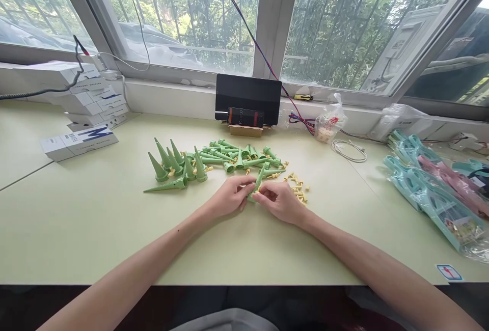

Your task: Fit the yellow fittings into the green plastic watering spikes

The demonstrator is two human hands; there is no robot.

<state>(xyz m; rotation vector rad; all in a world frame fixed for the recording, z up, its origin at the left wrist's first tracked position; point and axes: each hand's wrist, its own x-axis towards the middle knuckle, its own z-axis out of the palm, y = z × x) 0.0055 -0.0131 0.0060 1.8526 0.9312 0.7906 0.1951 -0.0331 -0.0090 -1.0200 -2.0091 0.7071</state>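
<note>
My left hand (228,196) is closed around the lower part of a green plastic cone spike (262,174), which stands tilted with its point up. My right hand (283,201) pinches a small yellow plastic piece (259,189) against the side of that spike; fingers partly hide it. Just beyond my hands lies a loose pile of green spikes (225,154). To the left, several spikes (173,160) stand upright on their wide ends, some with yellow pieces at the base. One spike (166,185) lies on its side in front of them. Loose yellow pieces (300,194) are scattered beside my right hand.
A dark tablet (248,91) and a phone (245,117) showing a timer lean at the back. Stacked white boxes (93,94) are at left. A plastic bag (329,119) and a coiled white cable (349,152) sit at back right. Bagged teal items (431,188) lie far right.
</note>
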